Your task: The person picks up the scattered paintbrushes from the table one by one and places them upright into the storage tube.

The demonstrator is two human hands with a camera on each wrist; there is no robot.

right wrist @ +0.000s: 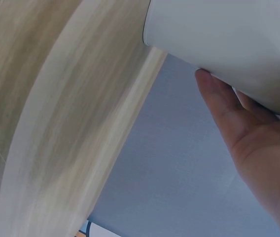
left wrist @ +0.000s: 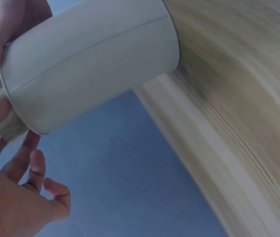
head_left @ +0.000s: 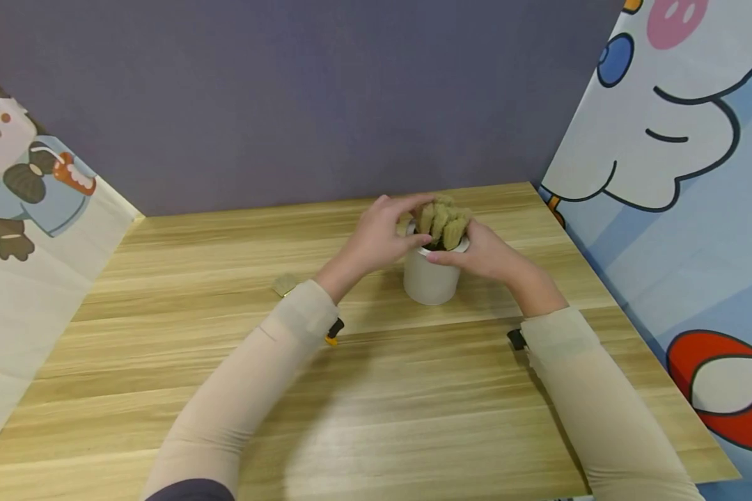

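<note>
A white cylindrical container point(head_left: 431, 278) stands upright on the wooden table, also seen close up in both wrist views. Several paintbrushes are in it, their tan bristles point(head_left: 451, 226) rising above the rim. My left hand point(head_left: 382, 236) reaches over the opening and pinches the bristles of a paintbrush point(left wrist: 12, 126) between thumb and fingers at the rim. On the other side my right hand point(head_left: 485, 254) grips the container, thumb at the rim and fingers along the outer wall. The brush handles are hidden inside.
Another paintbrush point(head_left: 285, 284) lies on the table point(head_left: 182, 306), partly under my left sleeve; its black and yellow end point(head_left: 334, 330) shows beyond. A small black object point(head_left: 517, 339) sits beside my right sleeve, its kind unclear. A grey-purple panel point(head_left: 276, 104) borders the table's back.
</note>
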